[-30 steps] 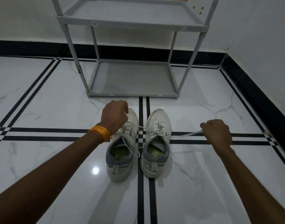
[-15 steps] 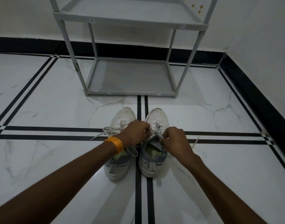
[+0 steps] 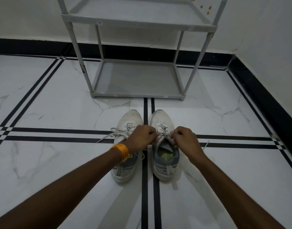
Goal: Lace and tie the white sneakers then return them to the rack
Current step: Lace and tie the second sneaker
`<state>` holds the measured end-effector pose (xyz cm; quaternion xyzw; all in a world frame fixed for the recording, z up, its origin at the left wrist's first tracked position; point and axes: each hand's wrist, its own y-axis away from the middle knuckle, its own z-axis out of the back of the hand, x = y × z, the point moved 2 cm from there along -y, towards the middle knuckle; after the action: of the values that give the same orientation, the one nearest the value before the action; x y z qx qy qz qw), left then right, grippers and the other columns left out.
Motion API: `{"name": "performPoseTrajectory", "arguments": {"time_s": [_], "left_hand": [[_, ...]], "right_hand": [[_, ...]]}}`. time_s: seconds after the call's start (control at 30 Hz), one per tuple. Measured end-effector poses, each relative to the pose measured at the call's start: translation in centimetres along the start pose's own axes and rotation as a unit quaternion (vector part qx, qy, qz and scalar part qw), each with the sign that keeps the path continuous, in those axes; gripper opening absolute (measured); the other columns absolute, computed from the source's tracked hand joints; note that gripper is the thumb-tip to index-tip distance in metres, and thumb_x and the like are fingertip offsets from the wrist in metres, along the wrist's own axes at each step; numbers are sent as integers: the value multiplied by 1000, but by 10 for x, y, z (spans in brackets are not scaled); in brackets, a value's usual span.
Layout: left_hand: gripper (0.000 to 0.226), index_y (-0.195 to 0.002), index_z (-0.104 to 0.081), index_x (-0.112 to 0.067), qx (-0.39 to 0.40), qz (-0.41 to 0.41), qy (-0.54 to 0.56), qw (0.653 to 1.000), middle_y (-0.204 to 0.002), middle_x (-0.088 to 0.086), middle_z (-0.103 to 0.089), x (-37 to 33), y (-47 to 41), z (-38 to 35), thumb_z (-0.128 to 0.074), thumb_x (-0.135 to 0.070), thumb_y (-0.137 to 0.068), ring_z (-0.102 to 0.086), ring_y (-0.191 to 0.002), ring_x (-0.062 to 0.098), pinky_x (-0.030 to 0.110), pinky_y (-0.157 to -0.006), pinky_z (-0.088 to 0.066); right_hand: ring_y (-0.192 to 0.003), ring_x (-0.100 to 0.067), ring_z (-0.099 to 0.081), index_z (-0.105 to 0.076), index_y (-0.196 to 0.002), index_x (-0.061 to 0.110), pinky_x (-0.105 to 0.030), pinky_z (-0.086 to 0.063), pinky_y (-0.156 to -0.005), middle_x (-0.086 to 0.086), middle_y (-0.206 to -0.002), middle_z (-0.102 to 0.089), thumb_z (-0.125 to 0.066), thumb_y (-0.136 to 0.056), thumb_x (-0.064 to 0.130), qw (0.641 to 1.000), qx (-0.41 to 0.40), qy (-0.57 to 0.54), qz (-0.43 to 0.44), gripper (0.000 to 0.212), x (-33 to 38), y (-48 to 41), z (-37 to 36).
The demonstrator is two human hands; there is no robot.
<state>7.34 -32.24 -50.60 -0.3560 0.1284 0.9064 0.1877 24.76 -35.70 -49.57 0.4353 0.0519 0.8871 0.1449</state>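
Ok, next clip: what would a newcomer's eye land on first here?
Two hands, left hand and right hand, meet over the right sneaker, pinching its laces at centre frame. The left sneaker beside it trails loose laces on the floor. Behind them stands a grey rack, with nothing visible on its shelves.

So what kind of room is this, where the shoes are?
Probably a hallway or entry corner at home. A grey shoe rack stands against the wall, the marble-look floor has black stripes, and white sneakers sit in front of the rack.
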Motion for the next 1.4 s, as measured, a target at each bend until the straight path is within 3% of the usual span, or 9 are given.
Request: {"name": "performPoseTrajectory", "arguments": {"time_s": [0.07,0.13,0.23,0.3,0.47,0.7,0.93,1.23,1.4], "left_hand": [[40,-66,-58,-14,-11,58,120,991,-63,0,-59,-2,-1,7,-49,-33,-99,-52,-59,13,26,-61,-42],[37,-68,-56,-12,-21,128,299,945,-59,-4,-55,-4,-4,8,-48,-29,-100,-47,-59,12,27,-61,-39],[36,-67,-51,-13,-10,214,550,807,-57,-3,-56,-13,-5,-7,-49,-26,-100,-44,-50,8,18,-44,-29],[36,-66,-47,-13,-17,240,632,737,-57,-3,-58,-17,-4,-19,-46,-24,-101,-42,-40,4,15,-34,-23],[27,-73,-41,-17,-95,310,594,736,-53,-5,-37,-15,-7,-13,-37,-16,-100,-25,-32,4,17,-31,-20],[33,-60,-37,-14,-168,345,528,758,-56,3,-35,-3,-7,-18,-33,0,-90,-26,-28,7,15,-32,-20],[31,-71,-55,-13,-106,183,355,910,-72,5,-62,0,-6,2,-45,-21,-100,-49,-57,12,24,-51,-39],[29,-92,-67,-5,-40,99,425,899,-100,12,-74,-17,-8,4,-50,-28,-100,-69,-100,23,36,-92,-53],[29,-98,-65,1,-41,84,484,870,-98,20,-70,-15,-2,-1,-53,-25,-99,-70,-93,25,32,-88,-58]], "right_hand": [[-67,-21,-58,-60,-73,9,-33,-48,-61,-13,-87,-69,-50,-93,15,974,12,-212,-85,24,-4,-1,0],[-55,-15,-50,-52,-66,10,-25,-43,-51,-14,-88,-69,-46,-95,15,888,38,-428,-162,30,-7,0,-2],[-41,-10,-45,-42,-65,13,-17,-36,-34,-8,-77,-67,-40,-99,16,755,68,-617,-211,34,-11,3,-8],[-36,-8,-38,-39,-68,14,-16,-27,-30,-1,-60,-54,-38,-100,17,736,80,-638,-213,32,-13,1,-11],[-35,-5,-24,-34,-72,18,-17,-16,-29,4,-55,-34,-32,-98,10,832,77,-518,-184,27,-24,-9,-5],[-32,-4,-22,-32,-68,19,-16,-15,-30,5,-51,-32,-33,-100,12,852,42,-482,-203,32,-35,-10,-17],[-75,-16,-60,-60,-81,4,-30,-45,-70,-5,-88,-74,-49,-98,19,958,17,-279,-70,26,-23,-2,12],[-100,-6,-69,-70,-85,8,-11,-49,-76,-1,-108,-76,-60,-93,16,952,99,-288,30,15,12,1,17],[-94,-16,-71,-73,-99,3,-19,-52,-79,-8,-99,-77,-63,-92,16,955,61,-286,51,19,8,-1,8]]}}
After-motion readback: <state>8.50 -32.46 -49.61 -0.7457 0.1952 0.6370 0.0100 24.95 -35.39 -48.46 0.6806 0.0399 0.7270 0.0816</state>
